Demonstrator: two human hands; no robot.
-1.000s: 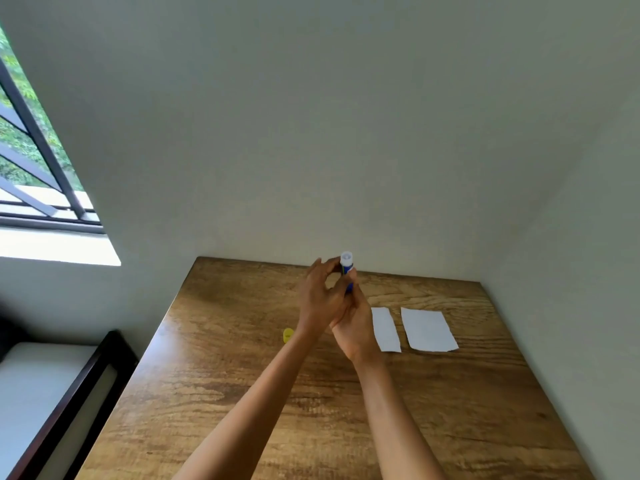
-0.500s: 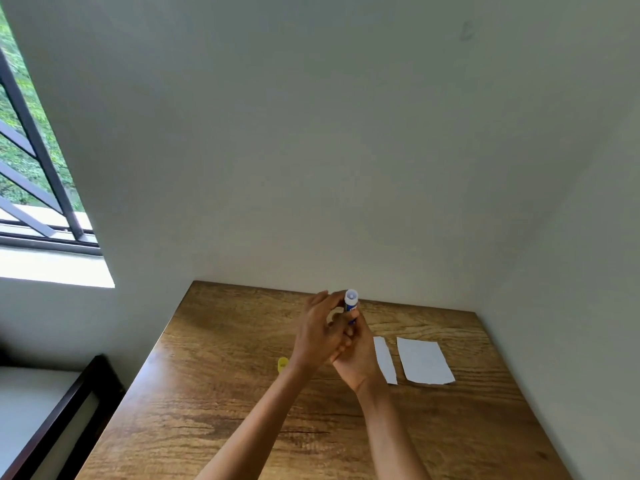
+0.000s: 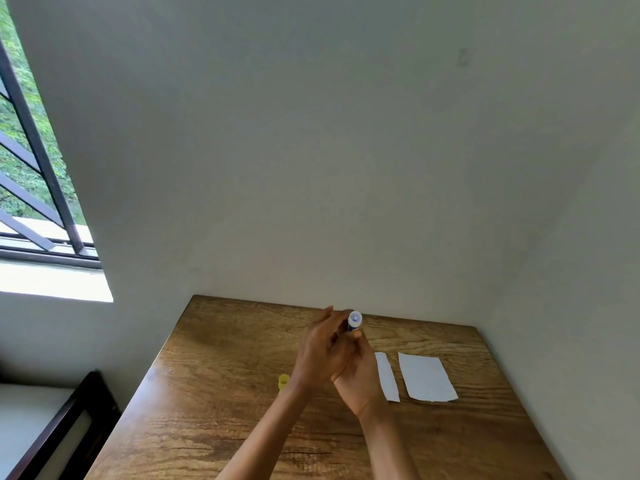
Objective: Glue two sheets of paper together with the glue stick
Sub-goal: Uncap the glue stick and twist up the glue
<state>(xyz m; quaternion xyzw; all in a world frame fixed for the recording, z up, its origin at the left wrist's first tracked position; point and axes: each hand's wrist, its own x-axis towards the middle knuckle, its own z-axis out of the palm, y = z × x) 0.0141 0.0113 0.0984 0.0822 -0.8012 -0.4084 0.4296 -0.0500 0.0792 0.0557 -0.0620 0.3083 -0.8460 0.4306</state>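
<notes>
While both hands meet above the wooden surface [image 3: 214,403], the right hand [image 3: 360,375] grips the glue stick [image 3: 354,321] upright and the left hand [image 3: 320,355] pinches its lower part. Two paper sheets [image 3: 426,377] lie just right; a yellow cap [image 3: 283,381] sits left.

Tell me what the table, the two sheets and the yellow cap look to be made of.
Table: wood or a wood-look laminate; brown grain with a slight sheen, so which one is unclear.
Two sheets: thin matte white paper lying flat, the lower edges a little uneven.
Yellow cap: probably plastic, being small, smooth and evenly coloured; it is too small to be sure.
</notes>
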